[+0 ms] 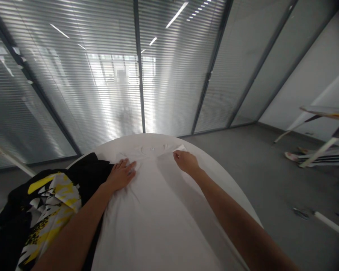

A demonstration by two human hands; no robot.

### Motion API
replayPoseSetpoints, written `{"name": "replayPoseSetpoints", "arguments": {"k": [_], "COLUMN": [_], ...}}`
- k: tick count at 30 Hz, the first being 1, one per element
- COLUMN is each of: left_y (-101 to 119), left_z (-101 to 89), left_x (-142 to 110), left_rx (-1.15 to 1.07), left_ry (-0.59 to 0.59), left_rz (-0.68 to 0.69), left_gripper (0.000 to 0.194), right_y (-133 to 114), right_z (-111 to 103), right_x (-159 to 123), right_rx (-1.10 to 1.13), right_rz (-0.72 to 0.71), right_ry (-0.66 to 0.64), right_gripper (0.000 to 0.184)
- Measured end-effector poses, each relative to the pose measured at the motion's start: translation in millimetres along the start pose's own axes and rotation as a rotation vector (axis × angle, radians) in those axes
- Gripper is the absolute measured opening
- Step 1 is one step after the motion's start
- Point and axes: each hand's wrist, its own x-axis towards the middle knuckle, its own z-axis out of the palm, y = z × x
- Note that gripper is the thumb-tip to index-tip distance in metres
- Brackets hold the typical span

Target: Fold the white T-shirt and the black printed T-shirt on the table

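Observation:
A white shirt (155, 210) lies spread over the round white table (234, 180), its neckline toward the far edge. My left hand (121, 175) rests flat on the shirt's left shoulder area, fingers spread. At the far right shoulder, my right hand (185, 161) is closed in a pinch on the shirt's fabric, with a small white bit of cloth showing past the fingers. Light creases run near the left hand and around the neckline. A black garment with a yellow and white print (55, 195) lies left of the shirt, partly hidden by my left forearm.
Glass partitions with blinds (110, 75) stand beyond the table. To the right is another table (324, 111) with pale legs, and striped fabric (327, 159) near the floor. Scissors (300, 213) and a white tube (331, 224) lie on the grey floor.

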Motion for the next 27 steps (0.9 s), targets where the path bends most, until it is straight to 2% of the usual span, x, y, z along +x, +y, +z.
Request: {"name": "replayPoseSetpoints", "arguments": {"k": [2, 4, 6, 8, 10, 13, 15, 17, 20, 25, 27], "left_y": [-1, -1, -1, 0, 0, 0, 0, 0, 0, -1, 0], "left_z": [0.4, 0.8, 1.1, 1.3, 1.4, 1.0, 0.7, 0.6, 1.0, 1.0, -0.4], "left_x": [0, 0, 0, -1, 0, 0, 0, 1, 1, 1, 0], "left_rx": [-0.003, -0.006, -0.006, -0.004, 0.000, 0.000, 0.005, 0.011, 0.016, 0.010, -0.001], "left_ry": [0.002, 0.005, 0.009, 0.014, 0.013, 0.003, 0.000, 0.000, -0.005, 0.009, 0.007], "left_rz": [0.000, -0.003, -0.008, -0.005, -0.003, -0.010, -0.015, -0.014, -0.008, -0.004, -0.005], "left_gripper": [0.058, 0.059, 0.058, 0.058, 0.059, 0.059, 0.059, 0.059, 0.058, 0.058, 0.058], "right_y": [0, 10, 30, 56, 80, 101, 105, 103, 103, 120, 124], "right_z": [2, -4, -16, -29, -37, -38, -31, -23, -15, -24, -28], "right_x": [0, 5, 12, 16, 17, 13, 12, 13, 15, 10, 10], "right_rx": [0.031, 0.082, 0.100, 0.082, 0.087, 0.193, 0.284, 0.326, 0.318, 0.326, 0.257], "right_rz": [-0.040, -0.013, 0.061, 0.126, 0.167, 0.245, 0.273, 0.250, 0.235, 0.334, 0.301], "right_ry": [-0.102, -0.115, -0.071, -0.079, -0.221, -0.530, -0.611, -0.572, -0.532, -0.571, -0.490], "right_gripper": [0.034, 0.032, 0.030, 0.030, 0.033, 0.041, 0.036, 0.030, 0.033, 0.027, 0.021]}}
